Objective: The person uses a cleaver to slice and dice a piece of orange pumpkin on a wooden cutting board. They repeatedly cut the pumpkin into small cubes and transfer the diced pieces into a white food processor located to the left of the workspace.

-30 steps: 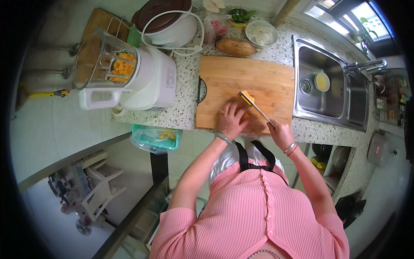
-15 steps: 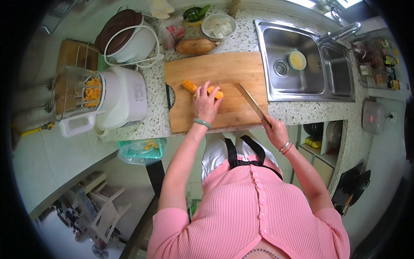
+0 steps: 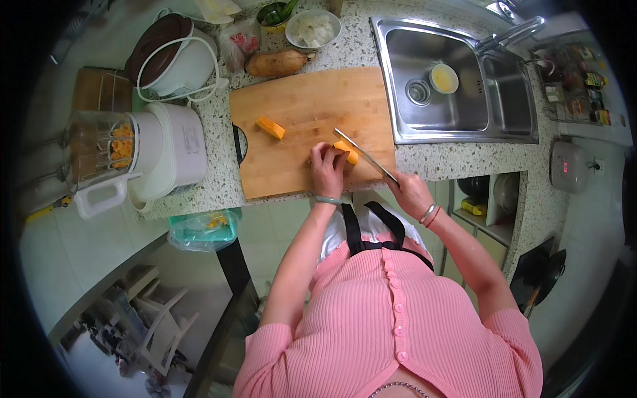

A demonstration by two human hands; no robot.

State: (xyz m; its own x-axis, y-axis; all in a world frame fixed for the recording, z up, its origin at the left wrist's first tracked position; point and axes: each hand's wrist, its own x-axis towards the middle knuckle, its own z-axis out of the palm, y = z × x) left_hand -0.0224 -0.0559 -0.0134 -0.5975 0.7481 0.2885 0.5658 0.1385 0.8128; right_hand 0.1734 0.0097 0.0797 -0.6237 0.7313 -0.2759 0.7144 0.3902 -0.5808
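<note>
An orange piece (image 3: pixel 352 158) lies on the cutting board (image 3: pixel 302 99), the left hand's (image 3: pixel 328 169) fingers clamped on it; the right hand's (image 3: pixel 410 192) fingers wrap the handle of a knife (image 3: pixel 364 154) just beside it. A second orange chunk (image 3: pixel 271 127) lies to the left. Beyond, a white bowl (image 3: pixel 292 31) holds pale food, the blender jar (image 3: pixel 86 159) orange bits, and the sink (image 3: pixel 451 56) a small bowl (image 3: pixel 454 85) with something yellow. The teal tray (image 3: pixel 233 231) seems to hold orange scraps, though plastic film obscures them.
</note>
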